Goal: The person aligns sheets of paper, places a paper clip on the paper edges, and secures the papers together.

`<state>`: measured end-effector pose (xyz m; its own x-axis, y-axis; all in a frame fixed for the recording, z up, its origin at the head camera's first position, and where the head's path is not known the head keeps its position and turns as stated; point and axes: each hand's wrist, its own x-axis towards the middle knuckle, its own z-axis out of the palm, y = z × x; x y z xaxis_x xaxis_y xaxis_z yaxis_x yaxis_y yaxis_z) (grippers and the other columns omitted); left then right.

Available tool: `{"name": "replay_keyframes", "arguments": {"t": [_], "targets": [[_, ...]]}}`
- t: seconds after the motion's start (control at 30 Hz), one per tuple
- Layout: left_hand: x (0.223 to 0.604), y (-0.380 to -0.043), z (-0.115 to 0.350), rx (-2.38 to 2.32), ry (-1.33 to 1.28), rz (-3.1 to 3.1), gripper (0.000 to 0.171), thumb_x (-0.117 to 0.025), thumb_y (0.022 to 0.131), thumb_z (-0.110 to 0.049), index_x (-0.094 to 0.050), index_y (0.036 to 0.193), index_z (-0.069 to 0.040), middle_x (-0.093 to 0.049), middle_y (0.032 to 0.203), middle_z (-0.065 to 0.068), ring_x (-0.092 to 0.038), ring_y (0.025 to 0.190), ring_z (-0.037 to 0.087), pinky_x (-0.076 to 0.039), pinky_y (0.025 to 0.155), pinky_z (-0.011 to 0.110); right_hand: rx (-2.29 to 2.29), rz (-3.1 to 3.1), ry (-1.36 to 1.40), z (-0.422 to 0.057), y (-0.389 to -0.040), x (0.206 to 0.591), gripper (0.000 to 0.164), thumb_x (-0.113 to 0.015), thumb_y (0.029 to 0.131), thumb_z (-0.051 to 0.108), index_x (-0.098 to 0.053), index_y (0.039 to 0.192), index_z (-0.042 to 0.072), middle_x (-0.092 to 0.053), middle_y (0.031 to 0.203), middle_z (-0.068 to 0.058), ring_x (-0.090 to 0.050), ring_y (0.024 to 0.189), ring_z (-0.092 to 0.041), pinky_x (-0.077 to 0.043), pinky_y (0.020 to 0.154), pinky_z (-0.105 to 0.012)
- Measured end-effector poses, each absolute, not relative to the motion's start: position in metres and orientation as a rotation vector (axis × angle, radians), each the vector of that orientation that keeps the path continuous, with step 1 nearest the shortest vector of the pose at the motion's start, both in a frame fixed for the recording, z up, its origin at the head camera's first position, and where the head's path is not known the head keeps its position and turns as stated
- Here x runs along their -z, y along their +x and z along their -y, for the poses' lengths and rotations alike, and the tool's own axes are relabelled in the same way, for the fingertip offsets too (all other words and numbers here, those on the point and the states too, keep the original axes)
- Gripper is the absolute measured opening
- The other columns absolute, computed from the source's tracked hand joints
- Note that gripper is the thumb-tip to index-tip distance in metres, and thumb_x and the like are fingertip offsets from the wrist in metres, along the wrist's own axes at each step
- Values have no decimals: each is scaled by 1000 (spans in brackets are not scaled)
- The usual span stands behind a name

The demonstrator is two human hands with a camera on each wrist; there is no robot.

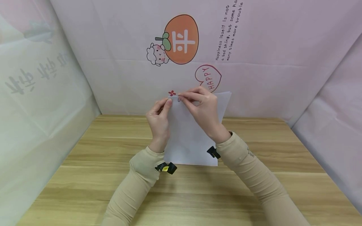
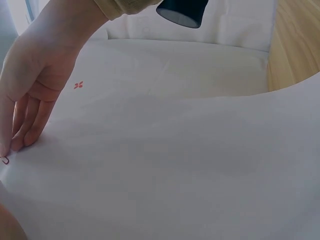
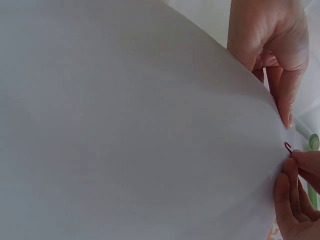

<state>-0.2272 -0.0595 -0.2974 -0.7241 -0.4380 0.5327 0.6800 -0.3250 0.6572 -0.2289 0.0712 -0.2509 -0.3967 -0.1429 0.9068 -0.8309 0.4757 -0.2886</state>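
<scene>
White paper [image 1: 189,138], apparently more than one sheet at its upper right corner, is held up above the table. My left hand [image 1: 159,117] pinches its upper left corner between thumb and fingers. Beside it, at the top edge, my right hand [image 1: 205,108] pinches a dark red paper clip [image 1: 178,100]. In the right wrist view a bent end of the paper clip [image 3: 287,145] lies against the paper face, with the rest hidden by fingertips. The left wrist view shows the right hand [image 2: 42,75] at the clip, and only a sliver of the left.
A wood-grain table [image 1: 181,194] lies beneath. Printed white cloth [image 1: 118,72] hangs behind and at both sides, close behind the paper's top edge. Each wrist carries a small black camera, such as the left one [image 1: 171,168], near the paper's lower part.
</scene>
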Motion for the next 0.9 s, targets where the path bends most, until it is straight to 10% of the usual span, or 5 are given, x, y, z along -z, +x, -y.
{"name": "replay_keyframes", "arguments": {"t": [0.9], "targets": [[298, -230, 59, 2078, -324, 1199, 8, -72, 82, -3, -77, 86, -8, -68, 78, -5, -57, 75, 9, -49, 72, 20, -589, 1757, 883, -73, -230, 256, 12, -68, 87, 10, -76, 93, 4, -63, 84, -10, -62, 70, -18, -53, 65, -28]]}}
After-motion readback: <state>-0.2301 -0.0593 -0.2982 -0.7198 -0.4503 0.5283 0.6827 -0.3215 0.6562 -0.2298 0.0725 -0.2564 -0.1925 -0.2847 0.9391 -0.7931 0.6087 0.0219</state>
